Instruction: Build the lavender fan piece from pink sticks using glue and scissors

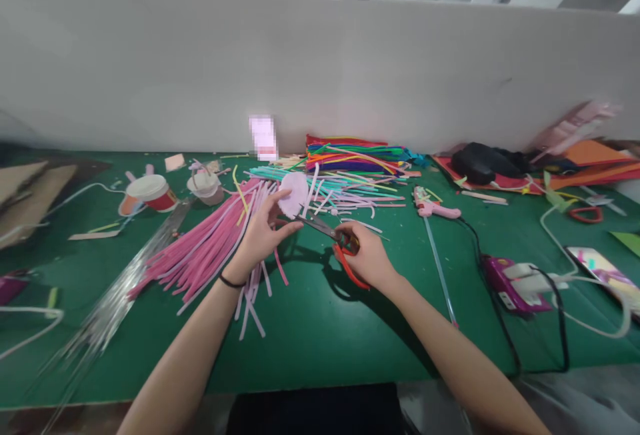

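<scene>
1. Holding pale lilac disc (294, 194), L hand (265, 228): fingers on its L edge, thumb stretched out below twd blade tips. Finger closure behind disc hidden, can't tell how tight.
2. R hand (367, 252) wrapped round orange handles of scissors (325, 227); firm hold, fingers curled in. Blades point L, seem slightly parted; tips nr disc's lower edge, can't tell if touching.
3. Disc posn: raised over green table (320, 348), approx. centre, btwn pink stem bundle (200, 248) (L) & loose pale strips to R.
4. Behind: multicol. stem bundle (355, 155) nr white partition (320, 68).
5. L side: red/white lidded cup (160, 198), 2nd cup (207, 190), silvery strands (135, 268) lying diag.
6. R side: pink glue gun (437, 210), clear stick (440, 272) below it; further R, purple power strip (517, 285) w/ plugs, then phone (607, 275) nr table edge.
7. Dark band (233, 282) on L wrist.
</scene>
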`<action>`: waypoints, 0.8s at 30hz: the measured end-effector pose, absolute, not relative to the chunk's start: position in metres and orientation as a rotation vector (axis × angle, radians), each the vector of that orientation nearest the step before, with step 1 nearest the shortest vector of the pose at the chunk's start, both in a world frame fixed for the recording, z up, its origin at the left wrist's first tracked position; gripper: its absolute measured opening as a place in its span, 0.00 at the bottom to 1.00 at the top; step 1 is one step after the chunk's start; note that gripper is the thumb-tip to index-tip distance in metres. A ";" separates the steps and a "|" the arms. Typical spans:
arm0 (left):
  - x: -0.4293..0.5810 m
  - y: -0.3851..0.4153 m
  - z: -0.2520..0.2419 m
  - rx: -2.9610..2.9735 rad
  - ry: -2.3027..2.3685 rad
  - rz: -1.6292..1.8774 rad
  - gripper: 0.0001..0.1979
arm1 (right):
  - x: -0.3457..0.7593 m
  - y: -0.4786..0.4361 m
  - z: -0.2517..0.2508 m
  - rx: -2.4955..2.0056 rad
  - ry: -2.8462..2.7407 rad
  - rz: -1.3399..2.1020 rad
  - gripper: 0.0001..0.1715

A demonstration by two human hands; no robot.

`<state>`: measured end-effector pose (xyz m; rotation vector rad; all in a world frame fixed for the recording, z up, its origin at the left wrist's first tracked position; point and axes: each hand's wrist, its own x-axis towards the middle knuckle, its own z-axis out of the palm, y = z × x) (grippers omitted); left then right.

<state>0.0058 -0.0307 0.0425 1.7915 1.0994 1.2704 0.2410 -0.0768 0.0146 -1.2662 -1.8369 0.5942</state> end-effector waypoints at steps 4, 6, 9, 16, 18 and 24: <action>0.005 -0.026 0.034 1.812 1.065 1.348 0.36 | 0.241 -0.078 0.015 -1.259 -1.871 0.571 0.19; 0.003 -0.025 0.032 1.828 1.061 1.376 0.36 | 0.240 -0.079 0.015 -1.260 -1.884 0.560 0.18; 0.000 -0.022 0.027 1.866 1.075 1.418 0.33 | 0.241 -0.079 0.016 -1.257 -1.912 0.530 0.18; -0.006 -0.017 0.023 1.878 1.119 1.436 0.32 | 0.243 -0.080 0.017 -1.201 -2.003 0.530 0.18; -0.006 -0.016 0.023 1.861 1.115 1.429 0.32 | 0.243 -0.081 0.018 -1.194 -2.012 0.531 0.17; -0.005 -0.017 0.025 1.802 1.077 1.392 0.31 | 0.244 -0.082 0.019 -1.205 -2.006 0.559 0.18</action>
